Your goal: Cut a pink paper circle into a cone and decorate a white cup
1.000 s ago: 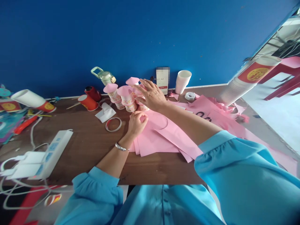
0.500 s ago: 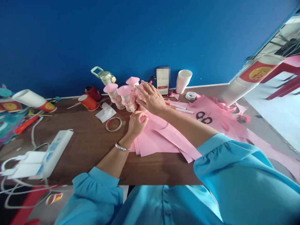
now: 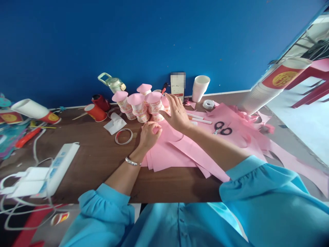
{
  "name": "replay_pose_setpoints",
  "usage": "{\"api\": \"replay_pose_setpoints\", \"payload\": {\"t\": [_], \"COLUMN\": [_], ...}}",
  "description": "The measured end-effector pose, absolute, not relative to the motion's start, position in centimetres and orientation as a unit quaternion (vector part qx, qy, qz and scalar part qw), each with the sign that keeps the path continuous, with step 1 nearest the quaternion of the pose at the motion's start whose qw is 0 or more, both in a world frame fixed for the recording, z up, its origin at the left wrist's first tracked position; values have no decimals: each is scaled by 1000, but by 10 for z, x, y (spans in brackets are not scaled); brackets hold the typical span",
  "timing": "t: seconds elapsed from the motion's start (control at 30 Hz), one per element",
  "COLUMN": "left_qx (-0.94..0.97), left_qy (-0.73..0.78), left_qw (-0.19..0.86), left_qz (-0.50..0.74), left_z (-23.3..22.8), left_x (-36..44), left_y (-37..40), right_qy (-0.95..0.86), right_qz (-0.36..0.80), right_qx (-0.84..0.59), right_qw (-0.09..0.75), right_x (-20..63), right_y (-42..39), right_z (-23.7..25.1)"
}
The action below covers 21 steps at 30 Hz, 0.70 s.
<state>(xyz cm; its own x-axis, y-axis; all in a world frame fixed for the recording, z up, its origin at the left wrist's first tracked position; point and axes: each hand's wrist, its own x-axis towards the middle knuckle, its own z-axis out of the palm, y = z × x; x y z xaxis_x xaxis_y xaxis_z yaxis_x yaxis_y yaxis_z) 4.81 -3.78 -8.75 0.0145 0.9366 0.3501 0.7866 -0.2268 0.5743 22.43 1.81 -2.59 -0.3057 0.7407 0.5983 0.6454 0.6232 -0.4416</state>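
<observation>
On the pink paper (image 3: 169, 151), the left hand (image 3: 149, 134) is kept loosely curled, apparently pinching something small. Farther off, the right hand (image 3: 177, 115) has been shifted right, fingers spread, uncovering the pink-capped cups (image 3: 153, 101).

Premises: a craft workspace. Evidence: brown wooden table (image 3: 97, 161) against a plain blue wall (image 3: 154, 34), strewn with cut pink paper sheets (image 3: 174, 151), black-handled scissors (image 3: 222, 128), clear tape rolls (image 3: 208, 104), stacked paper cups (image 3: 267, 87), white power strip (image 3: 58, 166).

Pink paper sheets (image 3: 177, 151); floral-print cups (image 3: 140, 109) with pink caps; black scissors (image 3: 222, 128); blue wall (image 3: 164, 41).
</observation>
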Motion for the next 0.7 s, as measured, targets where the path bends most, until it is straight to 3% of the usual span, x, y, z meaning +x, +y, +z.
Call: {"api": "replay_pose_setpoints", "payload": {"t": [0.17,0.43,0.6,0.7], "left_qx": [710,740,767,785], "left_qy": [605,586,579,577], "left_qw": [110,107,105,105], "left_qz": [343,313,257,200], "left_z": [-87,-84,-76,-60], "left_x": [46,42,37,34], "left_y": [-38,-36,-30,-26], "right_qy": [-778,-678,-656,-583], "right_qz": [106,246,225,260], "right_qx": [-429,-387,-374,-324], "right_qw": [447,575,616,698], "right_x": [242,277,300,311], "right_y": [15,24,11,-9], "right_z": [-12,50,83,99]}}
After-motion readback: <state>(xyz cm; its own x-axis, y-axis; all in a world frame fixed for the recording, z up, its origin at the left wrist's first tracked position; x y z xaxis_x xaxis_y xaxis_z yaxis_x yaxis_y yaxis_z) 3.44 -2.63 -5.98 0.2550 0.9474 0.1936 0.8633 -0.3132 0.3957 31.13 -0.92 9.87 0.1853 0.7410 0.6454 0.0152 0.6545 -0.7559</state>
